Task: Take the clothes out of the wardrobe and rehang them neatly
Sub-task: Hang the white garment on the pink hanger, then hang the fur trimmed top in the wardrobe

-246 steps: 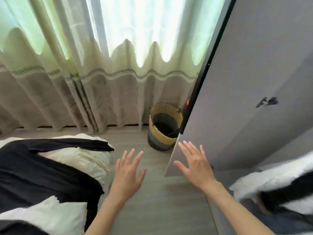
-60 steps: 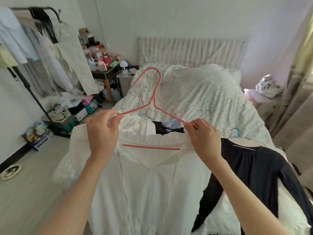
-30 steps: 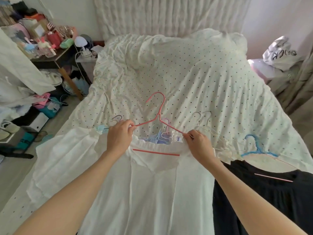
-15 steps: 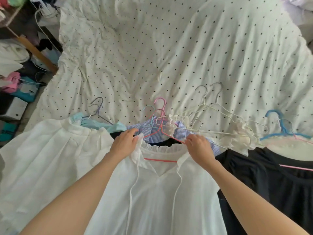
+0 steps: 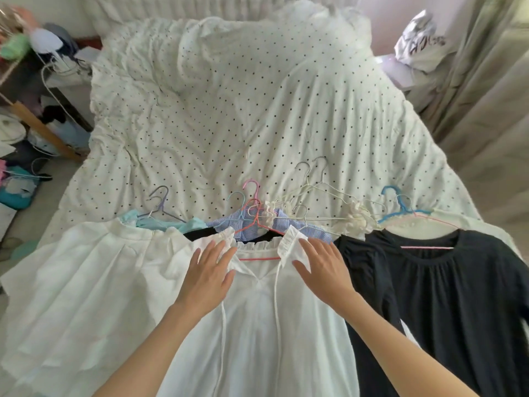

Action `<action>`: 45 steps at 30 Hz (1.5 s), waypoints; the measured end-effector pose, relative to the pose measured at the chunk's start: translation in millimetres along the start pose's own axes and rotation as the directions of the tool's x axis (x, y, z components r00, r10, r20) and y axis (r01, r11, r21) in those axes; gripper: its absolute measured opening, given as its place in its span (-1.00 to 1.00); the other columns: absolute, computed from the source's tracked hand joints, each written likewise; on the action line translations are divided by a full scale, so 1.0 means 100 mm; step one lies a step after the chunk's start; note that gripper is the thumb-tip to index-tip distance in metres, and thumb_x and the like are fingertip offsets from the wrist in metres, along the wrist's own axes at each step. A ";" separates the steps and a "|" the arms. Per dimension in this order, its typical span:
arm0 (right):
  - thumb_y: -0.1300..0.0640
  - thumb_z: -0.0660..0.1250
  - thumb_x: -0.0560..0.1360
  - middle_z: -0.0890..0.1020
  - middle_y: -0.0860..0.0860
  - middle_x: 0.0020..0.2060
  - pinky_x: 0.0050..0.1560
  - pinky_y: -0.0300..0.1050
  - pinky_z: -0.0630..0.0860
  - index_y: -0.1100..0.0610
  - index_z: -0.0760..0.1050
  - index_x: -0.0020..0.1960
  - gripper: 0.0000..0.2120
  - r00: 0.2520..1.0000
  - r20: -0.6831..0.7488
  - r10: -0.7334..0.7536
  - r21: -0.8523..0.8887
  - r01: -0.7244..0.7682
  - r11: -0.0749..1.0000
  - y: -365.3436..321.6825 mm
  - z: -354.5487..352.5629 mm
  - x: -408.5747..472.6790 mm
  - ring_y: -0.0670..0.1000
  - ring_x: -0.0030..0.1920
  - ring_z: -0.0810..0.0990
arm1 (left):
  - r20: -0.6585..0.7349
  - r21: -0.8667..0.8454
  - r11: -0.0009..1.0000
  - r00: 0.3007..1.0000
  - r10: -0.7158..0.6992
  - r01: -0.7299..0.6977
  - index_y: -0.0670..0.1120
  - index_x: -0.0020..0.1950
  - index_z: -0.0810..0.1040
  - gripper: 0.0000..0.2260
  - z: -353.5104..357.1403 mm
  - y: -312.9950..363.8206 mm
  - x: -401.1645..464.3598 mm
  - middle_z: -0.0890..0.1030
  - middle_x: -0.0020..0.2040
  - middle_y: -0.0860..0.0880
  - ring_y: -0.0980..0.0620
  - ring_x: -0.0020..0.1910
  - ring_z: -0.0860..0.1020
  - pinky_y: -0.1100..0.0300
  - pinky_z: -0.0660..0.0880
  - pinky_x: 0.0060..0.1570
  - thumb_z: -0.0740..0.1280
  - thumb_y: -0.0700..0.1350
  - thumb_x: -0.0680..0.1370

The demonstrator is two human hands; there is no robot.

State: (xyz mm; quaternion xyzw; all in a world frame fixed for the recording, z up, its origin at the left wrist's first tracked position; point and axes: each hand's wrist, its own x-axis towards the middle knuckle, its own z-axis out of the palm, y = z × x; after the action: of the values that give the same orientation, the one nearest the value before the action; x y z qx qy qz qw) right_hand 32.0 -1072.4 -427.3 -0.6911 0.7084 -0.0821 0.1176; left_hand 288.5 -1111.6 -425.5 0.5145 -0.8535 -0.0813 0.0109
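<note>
Nearest the camera, a white blouse (image 5: 257, 333) lies flat on the foot of the bed, on a coral-pink hanger (image 5: 259, 224) whose bar shows through the ruffled neck opening and whose hook points up the bed. The left hand (image 5: 207, 276) rests palm-down on the blouse's left shoulder, fingers spread and flat, gripping nothing. The right hand (image 5: 323, 270) lies the same way on the right shoulder, open and flat, its fingertips beside the ruffled collar. Two thin white ties run down the front of the blouse between the forearms.

Just left of it, partly under its sleeve, spreads a second white garment (image 5: 80, 285). On the right, touching the blouse's edge, a black top (image 5: 452, 299) lies on a pink hanger (image 5: 426, 247).

Just beyond the collar, more clothes crowd together in an overlapping row: a light teal piece (image 5: 169, 223) with a purple hanger (image 5: 161, 203), a blue striped shirt (image 5: 226, 223), a cream ruffled piece (image 5: 357, 217) under white wire hangers (image 5: 317, 190), and a blue hanger (image 5: 399, 207) above the black top. Their hooks tangle close to the coral one.

Farther on, the dotted white duvet (image 5: 243, 110) covers the rest of the bed. To the left is a cluttered desk (image 5: 25, 81) with cables, and at the far right a white plastic bag (image 5: 420, 44) sits beside the curtains (image 5: 486, 90).
</note>
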 end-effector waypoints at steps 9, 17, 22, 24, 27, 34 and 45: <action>-0.15 0.19 0.51 0.49 0.06 0.30 0.35 0.12 0.26 0.09 0.39 0.37 -0.49 0.927 -0.191 0.323 0.014 -0.326 0.945 -0.13 -0.78 -1.84 0.10 0.35 0.42 | -0.132 -0.128 0.949 0.953 0.272 -0.288 -0.04 0.30 0.43 -0.56 -0.77 0.88 -0.55 0.47 0.29 -0.16 -0.19 0.30 0.42 -0.14 0.41 0.20 0.10 0.07 0.49; -0.15 0.16 0.55 0.40 0.06 0.37 0.43 0.08 0.14 0.10 0.30 0.43 -0.47 0.711 -0.340 0.616 0.084 -0.629 0.773 0.27 -1.27 -3.59 0.09 0.41 0.31 | -0.131 -0.260 0.801 0.842 0.523 -0.538 -0.02 0.37 0.40 -0.50 -0.81 2.23 -1.13 0.41 0.37 -0.12 -0.15 0.41 0.29 -0.01 0.17 0.30 0.02 0.14 0.51; -0.08 0.23 0.52 0.50 0.12 0.28 0.35 0.14 0.19 0.12 0.39 0.37 -0.51 0.466 -0.458 0.758 0.186 -0.783 0.594 0.43 -1.42 -4.94 0.16 0.34 0.42 | -0.175 -0.232 0.630 0.669 0.722 -0.741 -0.04 0.36 0.41 -0.51 -0.86 3.29 -1.48 0.43 0.35 -0.13 -0.16 0.39 0.32 -0.04 0.21 0.28 0.04 0.14 0.52; -0.03 0.29 0.52 0.44 0.12 0.34 0.41 0.09 0.08 0.13 0.33 0.40 -0.50 0.345 -0.464 0.816 0.248 -0.834 0.493 0.44 -1.44 -5.49 0.12 0.39 0.34 | -0.202 -0.219 0.542 0.581 0.788 -0.811 -0.04 0.37 0.39 -0.51 -0.91 3.79 -1.69 0.43 0.36 -0.11 -0.15 0.39 0.32 -0.04 0.21 0.29 0.04 0.13 0.52; -0.07 0.23 0.54 0.33 0.05 0.41 0.46 0.02 -0.04 0.07 0.23 0.46 -0.46 0.210 -0.447 0.869 0.297 -0.882 0.366 0.45 -1.45 -6.34 0.03 0.46 0.21 | -0.188 -0.212 0.412 0.450 0.873 -0.886 -0.06 0.36 0.39 -0.52 -0.81 4.53 -2.18 0.44 0.34 -0.11 -0.13 0.37 0.34 -0.07 0.26 0.30 0.05 0.10 0.52; -0.11 0.11 0.58 0.19 -0.02 0.48 0.47 0.00 -0.11 0.02 0.10 0.50 -0.45 -0.098 -0.433 0.896 0.368 -0.927 0.076 0.44 -1.61 -8.24 -0.02 0.50 0.07 | -0.103 -0.237 0.101 0.129 0.986 -0.966 -0.08 0.29 0.48 -0.57 -0.42 6.05 -3.59 0.54 0.23 -0.14 -0.19 0.26 0.47 -0.11 0.40 0.18 0.13 0.06 0.51; -0.31 -0.21 0.41 0.23 0.04 0.47 0.47 0.02 -0.07 0.06 0.14 0.50 -0.23 -0.585 -0.376 0.718 0.485 -0.785 -0.386 -0.34 -1.43 -10.21 0.02 0.49 0.11 | -0.110 -0.336 -0.409 -0.396 0.911 -0.848 -0.04 0.41 0.36 -0.59 -0.17 7.80 -5.67 0.40 0.38 -0.10 -0.16 0.42 0.27 -0.06 0.20 0.35 0.13 0.06 0.58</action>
State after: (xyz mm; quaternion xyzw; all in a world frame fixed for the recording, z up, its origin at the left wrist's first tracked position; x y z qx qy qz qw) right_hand 42.2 -60.7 -226.8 0.2961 0.9365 -0.1237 -0.1412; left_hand -126.4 -258.3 -254.4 -0.4439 -0.8694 -0.2116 0.0478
